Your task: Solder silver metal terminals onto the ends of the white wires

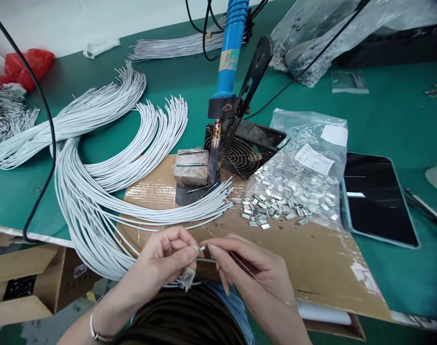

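My left hand (171,256) is closed, thumb and forefinger pinching a white cable (203,248) close to its stripped end. A small crumpled translucent scrap (187,278) hangs below those fingers. Facing it, my right hand (252,266) is closed too, its thumb and forefinger tips at the cable's end. A thin silvery wire (244,266), like solder wire, runs slantwise through my right hand. Just beyond my hands lies a bundle of white cables (168,213). A blue-handled soldering iron (227,76) stands tip down in a black clamp, beside a grimy block (191,166).
Small metal connector shells (264,211) spill from a clear bag (311,153) on the cardboard sheet (293,258). A tablet-like device (379,199) lies at right. Behind the iron sits a black fan (240,153). More cable bundles (96,112) spread left; a black cord (48,105) hangs there.
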`<state>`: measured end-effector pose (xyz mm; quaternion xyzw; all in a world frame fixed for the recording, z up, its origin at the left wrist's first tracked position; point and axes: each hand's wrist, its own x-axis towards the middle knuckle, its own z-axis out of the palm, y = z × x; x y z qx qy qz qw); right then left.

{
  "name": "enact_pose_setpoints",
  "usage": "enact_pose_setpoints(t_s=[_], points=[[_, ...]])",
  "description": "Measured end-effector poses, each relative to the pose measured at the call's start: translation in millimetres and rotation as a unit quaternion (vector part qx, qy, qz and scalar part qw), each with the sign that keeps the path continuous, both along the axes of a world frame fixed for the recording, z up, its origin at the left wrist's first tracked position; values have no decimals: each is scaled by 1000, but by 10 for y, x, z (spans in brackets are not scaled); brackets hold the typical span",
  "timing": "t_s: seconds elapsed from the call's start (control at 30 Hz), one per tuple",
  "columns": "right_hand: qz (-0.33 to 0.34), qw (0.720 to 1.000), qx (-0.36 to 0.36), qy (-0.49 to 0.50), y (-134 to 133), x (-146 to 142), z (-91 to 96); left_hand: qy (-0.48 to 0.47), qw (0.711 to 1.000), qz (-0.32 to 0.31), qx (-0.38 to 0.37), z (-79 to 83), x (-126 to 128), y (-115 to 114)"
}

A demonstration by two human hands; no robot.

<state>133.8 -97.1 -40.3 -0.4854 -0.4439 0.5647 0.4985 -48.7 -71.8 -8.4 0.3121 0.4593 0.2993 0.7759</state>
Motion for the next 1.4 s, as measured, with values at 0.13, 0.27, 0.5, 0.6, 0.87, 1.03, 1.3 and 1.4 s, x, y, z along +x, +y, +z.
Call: enact_pose_setpoints(t_s=[0.13,0.27,0.5,0.6,0.87,1.03,1.3,1.4], points=[[-2,995,72,-75,16,18,51,19,1000,-10,13,-29,-3,-29],[-69,986,89,-121,16,43,64,24,1000,-12,9,-43,-16,-33],[-17,999,10,31,35,73,13,-3,1000,-1,-25,15,-26,-6],[15,995,-8,97,35,19,-31,-25,999,-9,-32,27,-36,-6],[-21,996,67,62,-13,-81,-61,-25,997,-53,-53,58,-48,12],[-113,990,64,49,29,-4,-111,-2,998,-33,-44,54,-24,71],[-60,997,40,8,28,-80,-21,3,999,24,-23,44,17,101],[-47,998,49,15,-2,-137,-9,7,1000,26,-13,51,43,95]])
